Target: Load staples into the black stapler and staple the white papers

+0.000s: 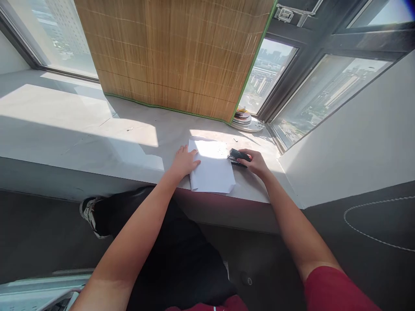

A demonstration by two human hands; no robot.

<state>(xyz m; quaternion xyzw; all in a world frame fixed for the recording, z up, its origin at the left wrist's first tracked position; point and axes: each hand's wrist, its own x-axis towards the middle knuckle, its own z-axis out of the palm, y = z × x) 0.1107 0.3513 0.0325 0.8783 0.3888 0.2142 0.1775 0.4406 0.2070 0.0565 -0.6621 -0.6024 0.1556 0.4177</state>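
Note:
White paper [212, 172], perhaps several sheets, lies on the window sill close to its front edge. My left hand [185, 162] rests on the paper's left side with its fingers stretched out. At the right edge of the paper is a black stapler [239, 155], its front end meeting the sheet. My right hand [254, 162] is wrapped around the stapler's rear part from the right. Bright sunlight washes out the paper's upper area, where small dark specks show. Whether the stapler's jaws are pressed together is hard to make out.
A bamboo blind [175, 56] with green edging hangs behind the sill [129, 129]. Stacked plates [248, 125] stand in the window corner. A white wall [343, 129] bounds the right side. A white cord [363, 233] loops at the lower right.

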